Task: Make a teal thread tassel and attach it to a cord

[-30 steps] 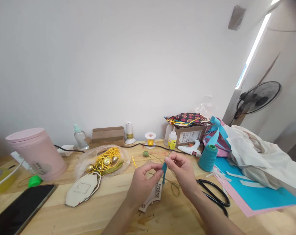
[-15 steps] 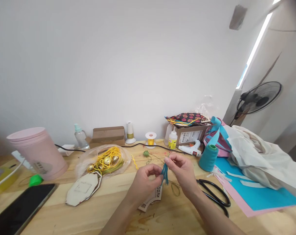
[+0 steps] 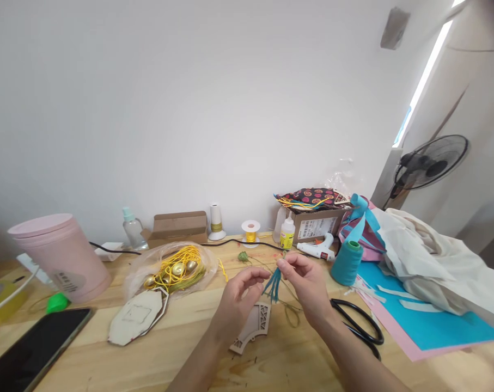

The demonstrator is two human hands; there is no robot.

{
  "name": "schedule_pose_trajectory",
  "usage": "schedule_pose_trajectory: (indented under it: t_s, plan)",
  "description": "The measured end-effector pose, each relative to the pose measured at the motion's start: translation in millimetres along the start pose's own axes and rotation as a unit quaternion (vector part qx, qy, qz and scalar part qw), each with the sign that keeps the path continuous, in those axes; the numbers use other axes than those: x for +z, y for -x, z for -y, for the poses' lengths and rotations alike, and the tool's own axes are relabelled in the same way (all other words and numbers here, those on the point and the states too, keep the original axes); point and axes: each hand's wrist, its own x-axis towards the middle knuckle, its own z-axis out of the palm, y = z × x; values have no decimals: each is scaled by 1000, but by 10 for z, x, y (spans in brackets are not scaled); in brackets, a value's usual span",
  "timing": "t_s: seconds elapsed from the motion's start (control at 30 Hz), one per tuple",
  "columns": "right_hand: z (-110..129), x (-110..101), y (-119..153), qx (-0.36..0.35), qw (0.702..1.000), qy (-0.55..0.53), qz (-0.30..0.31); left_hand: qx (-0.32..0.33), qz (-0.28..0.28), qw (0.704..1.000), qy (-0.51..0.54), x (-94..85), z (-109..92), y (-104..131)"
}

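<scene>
A teal thread tassel (image 3: 274, 287) hangs from the pinched thumb and fingers of my right hand (image 3: 306, 280), its strands fanning downward. Just left of it, my left hand (image 3: 243, 298) is curved with thumb and fingers apart, close to the strands and holding nothing that I can see. An olive-green cord (image 3: 291, 314) trails on the table behind and below my right hand. Under my hands lies a pale, fan-shaped piece with cut-out lattice (image 3: 257, 324), partly covered by my left hand. Black-handled scissors (image 3: 361, 326) rest beside my right wrist, their blades hidden.
A teal thread cone (image 3: 347, 264), a glue gun (image 3: 318, 249) and a glue bottle (image 3: 287, 233) stand to the right. A bag of yellow cords and gold bells (image 3: 177, 267), a pink cup (image 3: 62, 258) and a phone (image 3: 36, 351) are left. Blue sheets (image 3: 434, 326) lie far right.
My left fingers have let go of the tassel strands and moved slightly left. The tassel now hangs spread out from my right hand.
</scene>
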Motion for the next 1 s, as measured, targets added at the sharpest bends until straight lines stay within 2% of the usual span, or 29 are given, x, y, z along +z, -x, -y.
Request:
schedule_pose_trajectory:
  t_s: [0.13, 0.37, 0.63, 0.8, 0.9, 1.0]
  plan:
    - [-35, 17, 21, 3, 1000, 2, 20, 0, 5, 1000, 8, 40, 0, 10]
    - [-35, 12, 15, 4, 1000, -1, 16, -71, 23, 991, 115, 51, 46, -13]
    - [-76, 32, 26, 0, 1000, 8, 19, -69, 11, 996, 51, 38, 74, -27]
    - [-40, 12, 20, 2, 1000, 7, 5, -55, 32, 996, -57, 19, 215, -28]
    - [-10, -7, 5, -9, 1000, 13, -8, -52, -10, 991, -125, -32, 270, -47]
    - [1, -10, -2, -12, 1000, 15, -11, -42, -84, 989, -116, -73, 213, -63]
